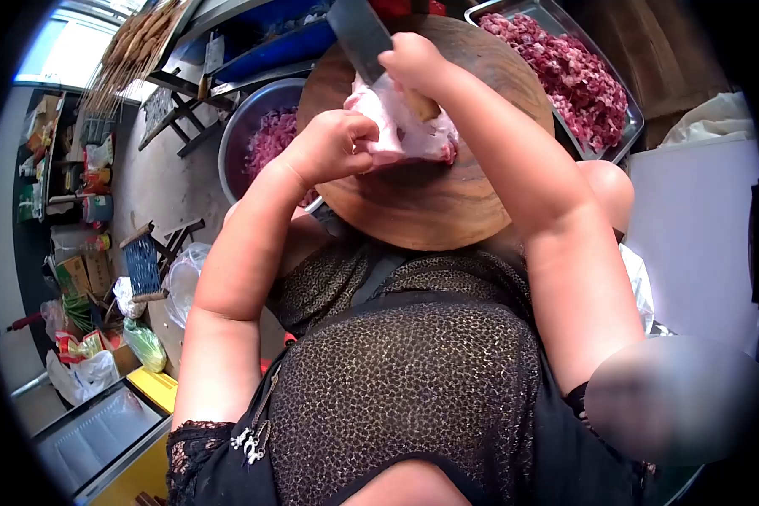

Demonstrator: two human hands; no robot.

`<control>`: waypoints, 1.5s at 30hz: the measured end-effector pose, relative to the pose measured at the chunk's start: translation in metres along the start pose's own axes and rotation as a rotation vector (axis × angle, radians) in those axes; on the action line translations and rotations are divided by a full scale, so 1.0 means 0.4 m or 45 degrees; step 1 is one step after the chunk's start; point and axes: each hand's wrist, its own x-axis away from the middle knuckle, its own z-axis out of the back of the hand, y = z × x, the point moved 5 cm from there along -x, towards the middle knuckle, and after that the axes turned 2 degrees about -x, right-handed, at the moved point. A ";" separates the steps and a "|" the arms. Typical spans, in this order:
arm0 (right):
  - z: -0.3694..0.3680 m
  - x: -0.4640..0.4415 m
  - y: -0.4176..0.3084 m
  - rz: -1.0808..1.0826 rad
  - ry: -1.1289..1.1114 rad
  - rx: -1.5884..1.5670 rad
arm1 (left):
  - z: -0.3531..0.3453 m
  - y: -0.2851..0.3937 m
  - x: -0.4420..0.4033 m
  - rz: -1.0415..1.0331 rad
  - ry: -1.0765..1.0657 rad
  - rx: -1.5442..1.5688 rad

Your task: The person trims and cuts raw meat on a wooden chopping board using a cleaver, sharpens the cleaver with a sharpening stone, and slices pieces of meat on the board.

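A pale pink slab of raw meat [405, 135], with white fat on top, lies on the round wooden chopping block [430, 211]. My right hand [415, 66] is closed around the handle of a cleaver [358, 38]. The wide dark blade points up and left over the far side of the meat, and the light wooden handle end shows below my fist. Whether the blade's edge touches the meat is hard to see. My left hand [336, 145] has its fingers curled on the meat's left edge, gripping it.
Left of the block stands a metal bowl [232, 139] of chopped meat. Beyond the block's right side is a metal tray [632, 131] heaped with minced meat. A blue container [270, 59] and skewers [139, 42] are at far left. A white box-like surface [691, 228] stands at right.
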 end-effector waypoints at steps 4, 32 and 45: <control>0.072 0.216 0.028 0.166 0.216 -0.259 | 0.009 -0.006 0.008 0.027 0.069 0.009; 0.077 0.429 0.087 -0.080 0.277 -0.866 | -0.025 -0.113 0.046 0.614 0.122 0.469; 0.169 0.488 0.325 0.060 0.691 0.114 | -0.280 0.067 -0.033 0.956 -0.105 1.252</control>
